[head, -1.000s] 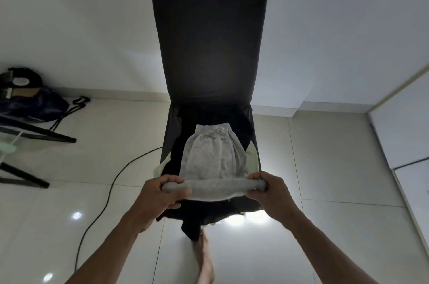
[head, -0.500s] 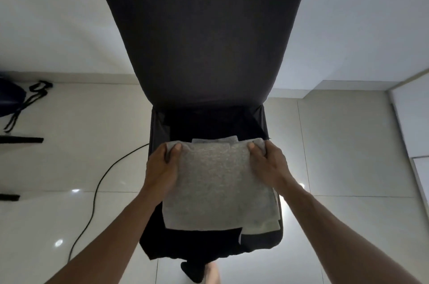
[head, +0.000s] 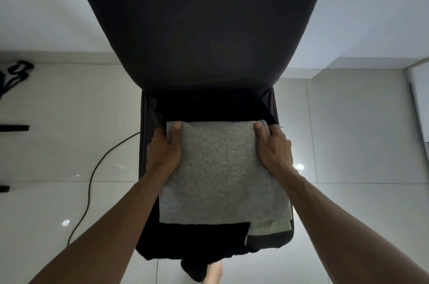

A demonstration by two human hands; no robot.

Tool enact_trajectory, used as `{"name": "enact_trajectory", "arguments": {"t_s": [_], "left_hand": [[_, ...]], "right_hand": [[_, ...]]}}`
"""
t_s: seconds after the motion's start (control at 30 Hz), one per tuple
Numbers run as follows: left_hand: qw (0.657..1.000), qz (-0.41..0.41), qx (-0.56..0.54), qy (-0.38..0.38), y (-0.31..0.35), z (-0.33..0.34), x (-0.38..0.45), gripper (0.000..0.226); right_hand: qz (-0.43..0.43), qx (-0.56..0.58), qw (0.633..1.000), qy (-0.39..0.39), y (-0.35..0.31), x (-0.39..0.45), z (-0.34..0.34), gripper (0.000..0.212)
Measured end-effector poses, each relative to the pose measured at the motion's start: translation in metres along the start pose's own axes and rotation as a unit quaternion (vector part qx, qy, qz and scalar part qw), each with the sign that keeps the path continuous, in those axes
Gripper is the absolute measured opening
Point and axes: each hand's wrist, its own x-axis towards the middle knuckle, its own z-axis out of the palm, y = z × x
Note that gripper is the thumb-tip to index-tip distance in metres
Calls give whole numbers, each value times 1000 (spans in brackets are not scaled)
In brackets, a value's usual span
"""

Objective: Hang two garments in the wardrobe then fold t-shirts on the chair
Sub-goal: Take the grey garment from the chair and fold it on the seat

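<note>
Head view: grey t-shirt (head: 222,172) now folded flat on chair (head: 209,28) seat, far edge squared since last frame. My left hand (head: 166,151) grips its far-left corner, thumb on top; my right hand (head: 274,149) grips far-right corner. Black garment (head: 204,239) and pale green garment (head: 269,225) lie beneath, toward seat front.

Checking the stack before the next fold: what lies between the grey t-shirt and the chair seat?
In the head view, a black garment and a pale green one lie under the grey t-shirt, on the chair.
</note>
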Motion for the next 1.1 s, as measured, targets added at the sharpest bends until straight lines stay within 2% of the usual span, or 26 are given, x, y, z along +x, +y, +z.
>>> {"name": "enact_trajectory", "arguments": {"t_s": [0.1, 0.23, 0.33, 0.43, 0.53, 0.6, 0.63, 0.7, 0.8, 0.87, 0.93, 1.03, 1.1], "left_hand": [[1000, -21, 15, -13, -17, -11, -40, 66], [997, -15, 74, 13, -52, -14, -96, 62], [995, -17, 85, 48, -63, -10, -105, 68], [992, -56, 88, 75, -61, -3, -106, 74], [986, -159, 36, 36, -62, 2, -115, 111], [974, -224, -18, -17, -56, 2, -122, 126], [969, -244, -38, -34, -52, 2, -124, 125], [965, -249, -73, -34, -44, -3, -125, 110], [952, -268, -136, -51, -42, -20, -115, 82], [922, -295, -215, -126, -43, -35, -103, 76], [890, -298, -282, -201, -37, -46, -92, 64], [871, -302, -286, -262, -23, -54, -74, 49], [875, -299, -266, -272, -13, -53, -61, 51]], "right_hand": [[17, -22, 999, -29, 16, -40, -17, 56], [29, -120, 992, -18, 45, -96, -24, 56], [36, -122, 992, 10, 58, -102, -20, 58], [57, -125, 990, 10, 61, -102, -22, 60], [106, -108, 988, -25, 71, -115, -21, 72], [133, -5, 990, -47, 72, -123, -22, 68], [157, 70, 984, -46, 70, -126, -24, 64], [215, 192, 956, -48, 62, -125, -29, 61], [288, 324, 888, -153, 52, -115, -44, 56], [313, 341, 852, -244, 47, -108, -55, 55], [299, 317, 852, -291, 46, -97, -60, 59], [275, 329, 852, -300, 41, -84, -57, 80], [279, 369, 837, -292, 35, -77, -55, 70]]}}
